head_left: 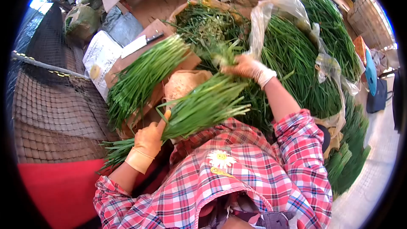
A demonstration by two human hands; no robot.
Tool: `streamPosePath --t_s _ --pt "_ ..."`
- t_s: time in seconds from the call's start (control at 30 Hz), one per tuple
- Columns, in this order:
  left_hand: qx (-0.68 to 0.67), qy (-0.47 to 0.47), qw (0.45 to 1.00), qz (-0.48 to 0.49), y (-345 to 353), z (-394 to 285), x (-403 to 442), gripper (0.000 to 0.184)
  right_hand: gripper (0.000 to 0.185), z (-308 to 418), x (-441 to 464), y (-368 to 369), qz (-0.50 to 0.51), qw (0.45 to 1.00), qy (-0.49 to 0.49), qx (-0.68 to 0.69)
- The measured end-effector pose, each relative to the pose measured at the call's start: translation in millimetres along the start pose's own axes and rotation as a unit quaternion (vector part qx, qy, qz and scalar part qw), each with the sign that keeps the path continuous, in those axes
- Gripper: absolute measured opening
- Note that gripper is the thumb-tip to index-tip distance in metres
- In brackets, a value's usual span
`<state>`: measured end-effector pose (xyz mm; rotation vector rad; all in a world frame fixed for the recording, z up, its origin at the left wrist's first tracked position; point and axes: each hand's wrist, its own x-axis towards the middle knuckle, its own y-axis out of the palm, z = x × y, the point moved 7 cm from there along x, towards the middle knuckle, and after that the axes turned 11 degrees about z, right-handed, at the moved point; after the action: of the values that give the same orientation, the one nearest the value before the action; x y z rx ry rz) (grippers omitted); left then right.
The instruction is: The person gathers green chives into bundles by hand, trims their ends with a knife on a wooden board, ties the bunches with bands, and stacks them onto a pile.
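My gloved left hand (148, 140) is closed around the lower left of a bunch of garlic chives (207, 101), with the index finger lying along its side. The bunch lies across my lap, pale cut ends to the right and leaf tips trailing left past my wrist. My gloved right hand (248, 68) is above the bunch, pinching a small tuft of loose green leaves (227, 55) blurred by motion. Another bunch of chives (148, 74) lies on a cardboard-topped surface, beside a knife (142, 44) with a black handle.
A heap of leafy trimmings (207, 25) fills a container in front of me. Long chives (292, 63) lie in clear plastic (275, 6) at the right, with more chives (347, 148) behind. Netting (59, 114) covers the left side. A printed white sack (99, 59) lies near the knife.
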<state>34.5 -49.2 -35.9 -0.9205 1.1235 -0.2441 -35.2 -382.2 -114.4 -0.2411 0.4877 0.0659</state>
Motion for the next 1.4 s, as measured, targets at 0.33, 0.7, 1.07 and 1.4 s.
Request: streamPosePath --t_s 0.33,0.7,1.07,1.4 --pt "-0.009 0.036 0.999 0.003 -12.5 -0.6 -4.6 0.088 0.037 25.1 -9.9 39.5 -0.041 0.979 -0.055 -0.194" --pt "-0.054 0.025 0.998 0.011 -5.5 1.8 -2.7 0.093 0.032 26.4 -8.6 33.6 -0.155 0.94 0.022 -0.302" --pt "-0.066 0.02 0.997 0.029 -2.0 5.0 3.9 0.093 0.038 -24.0 3.7 28.4 -0.196 0.91 -0.057 0.362" --pt "-0.094 0.025 0.995 0.024 -3.2 5.0 5.8 0.082 0.029 -42.0 -2.1 2.0 -0.262 0.856 -0.067 0.441"
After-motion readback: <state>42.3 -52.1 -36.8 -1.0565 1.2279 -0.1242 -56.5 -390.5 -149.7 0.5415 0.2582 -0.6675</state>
